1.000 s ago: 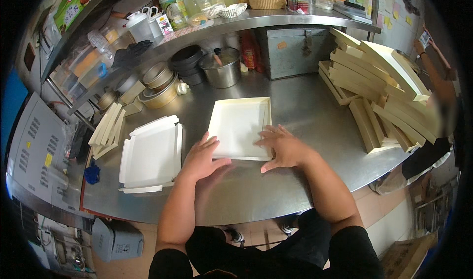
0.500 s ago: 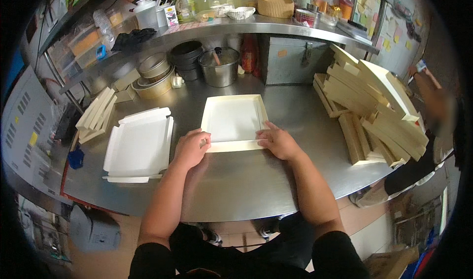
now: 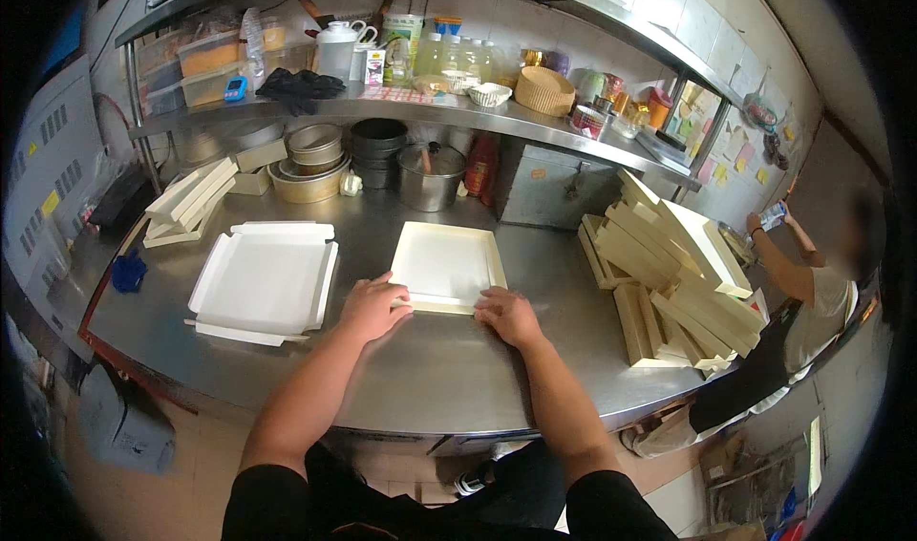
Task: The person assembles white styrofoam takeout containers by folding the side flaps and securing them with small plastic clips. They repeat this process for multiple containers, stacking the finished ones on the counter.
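A shallow cardboard box tray [image 3: 447, 256], cream outside and white inside, lies on the steel table in front of me with its walls raised. My left hand [image 3: 374, 306] is closed on its near left corner, thumb and fingers bent over the near wall. At the near right corner, my right hand [image 3: 510, 316] grips the wall, its fingertips reaching over the inside edge. To the left, a white unfolded cardboard blank [image 3: 266, 278] lies flat with its flaps spread outward.
Cream folded boxes [image 3: 669, 274] lean in a tall, uneven pile on the right; a smaller stack [image 3: 191, 202] stands at the left. Behind are pots [image 3: 432, 180], a grey metal case [image 3: 554, 186] and a loaded shelf [image 3: 430, 111]. Beyond the right edge, another person [image 3: 802, 293] holds something.
My view has shifted, showing more of the shelf. Both hands stay at the tray's near corners, and a white inner flap now shows along its near wall. The other person's hands have moved.
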`<state>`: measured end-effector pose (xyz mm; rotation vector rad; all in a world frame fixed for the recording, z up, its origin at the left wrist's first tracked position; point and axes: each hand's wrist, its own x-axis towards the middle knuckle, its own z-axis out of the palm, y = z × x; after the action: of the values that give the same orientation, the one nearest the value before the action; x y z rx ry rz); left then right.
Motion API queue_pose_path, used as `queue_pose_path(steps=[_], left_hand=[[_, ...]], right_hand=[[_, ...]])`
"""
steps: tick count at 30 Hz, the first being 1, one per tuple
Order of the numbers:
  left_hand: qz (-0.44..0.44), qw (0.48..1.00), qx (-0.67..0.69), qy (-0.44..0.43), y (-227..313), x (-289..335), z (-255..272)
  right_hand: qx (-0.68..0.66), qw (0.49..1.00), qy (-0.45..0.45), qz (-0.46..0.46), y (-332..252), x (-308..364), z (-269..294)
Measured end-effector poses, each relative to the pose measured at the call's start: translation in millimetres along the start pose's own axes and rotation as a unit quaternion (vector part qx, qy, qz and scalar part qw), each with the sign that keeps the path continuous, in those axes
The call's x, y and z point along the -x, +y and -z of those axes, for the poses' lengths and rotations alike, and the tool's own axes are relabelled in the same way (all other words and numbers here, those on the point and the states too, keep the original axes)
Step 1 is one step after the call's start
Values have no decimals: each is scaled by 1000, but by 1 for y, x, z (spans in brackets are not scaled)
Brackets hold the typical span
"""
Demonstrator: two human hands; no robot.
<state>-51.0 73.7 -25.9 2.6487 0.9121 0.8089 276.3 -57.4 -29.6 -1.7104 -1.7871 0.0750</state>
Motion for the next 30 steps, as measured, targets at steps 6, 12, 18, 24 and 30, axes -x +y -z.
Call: queue_pose_path(steps=[6,12,18,24,30], left_hand=[[-3,999,-24,35,9,6,-3],[2,999,-36,18,14,4,1],[10,1000,-22,4,9,7,2],[-16,999,-23,29,14,3,-4],[33,987,-154,33,-6,-3,-14]], right_hand=[[53,998,2,-34,-16,-4,-8],[79,992,-60,-83,-29,-1,4],[68,996,-43,-49,-17,-1,-8],[128,992,-9,-6,-19,7,-9],[204,978,20,35,-39,-26,-37]])
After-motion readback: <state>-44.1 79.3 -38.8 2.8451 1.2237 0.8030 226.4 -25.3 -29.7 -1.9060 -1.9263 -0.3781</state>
